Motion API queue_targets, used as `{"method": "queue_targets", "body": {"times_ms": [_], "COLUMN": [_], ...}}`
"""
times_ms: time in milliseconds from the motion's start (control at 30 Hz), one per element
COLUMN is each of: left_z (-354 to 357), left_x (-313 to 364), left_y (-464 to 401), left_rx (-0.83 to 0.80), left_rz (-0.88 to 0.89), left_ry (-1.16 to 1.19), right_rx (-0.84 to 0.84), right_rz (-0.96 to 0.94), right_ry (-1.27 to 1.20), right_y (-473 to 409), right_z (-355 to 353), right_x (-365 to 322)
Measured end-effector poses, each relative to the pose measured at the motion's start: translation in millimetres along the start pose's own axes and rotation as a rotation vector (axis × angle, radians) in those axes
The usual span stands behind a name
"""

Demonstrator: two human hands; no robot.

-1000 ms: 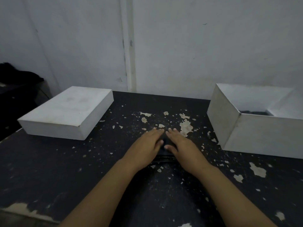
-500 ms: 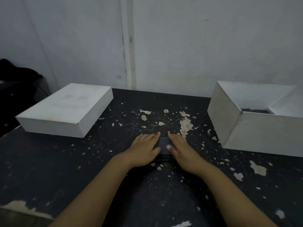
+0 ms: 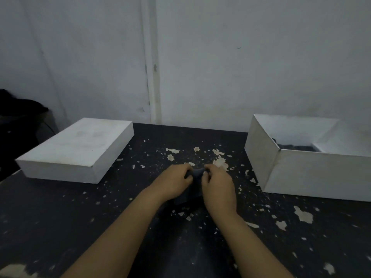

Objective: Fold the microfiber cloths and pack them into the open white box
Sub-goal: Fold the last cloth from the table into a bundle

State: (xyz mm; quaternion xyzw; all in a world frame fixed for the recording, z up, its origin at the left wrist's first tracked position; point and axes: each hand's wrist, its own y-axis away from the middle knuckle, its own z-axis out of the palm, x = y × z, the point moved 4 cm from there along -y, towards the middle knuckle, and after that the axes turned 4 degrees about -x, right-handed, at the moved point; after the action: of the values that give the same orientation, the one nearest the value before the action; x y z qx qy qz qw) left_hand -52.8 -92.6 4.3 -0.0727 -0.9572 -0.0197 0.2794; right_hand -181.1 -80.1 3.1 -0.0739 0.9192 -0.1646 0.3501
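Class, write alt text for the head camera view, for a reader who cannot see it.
Both hands, left hand and right hand, grip a dark folded cloth on a black, chipped table. An open white box stands right, a closed box left.

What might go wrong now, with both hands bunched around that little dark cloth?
The folded dark cloth is gripped by the left hand and right hand at its far edge only, so it may unfold when lifted. It nearly matches the black table, so a loose corner could go unnoticed. The open white box has tall walls that the cloth could catch on.
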Motion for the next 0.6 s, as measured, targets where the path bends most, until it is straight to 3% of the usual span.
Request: {"method": "queue_targets", "body": {"times_ms": [167, 300, 467, 600], "left_z": [4, 16, 15, 10], "left_x": [29, 46, 40, 41], "left_y": [24, 41, 42, 31], "left_rx": [0.142, 0.147, 0.406, 0.409], "left_rz": [0.078, 0.154, 0.132, 0.090], "left_ry": [0.244, 0.325, 0.407, 0.500], "right_rx": [0.012, -0.043, -0.064, -0.112], "right_rz": [0.345, 0.604, 0.660, 0.584], "right_ry": [-0.503, -1.084, -1.433, -1.500], "right_y": [15, 20, 17, 8], "right_z": [11, 13, 0, -13], "right_x": [4, 18, 24, 28]}}
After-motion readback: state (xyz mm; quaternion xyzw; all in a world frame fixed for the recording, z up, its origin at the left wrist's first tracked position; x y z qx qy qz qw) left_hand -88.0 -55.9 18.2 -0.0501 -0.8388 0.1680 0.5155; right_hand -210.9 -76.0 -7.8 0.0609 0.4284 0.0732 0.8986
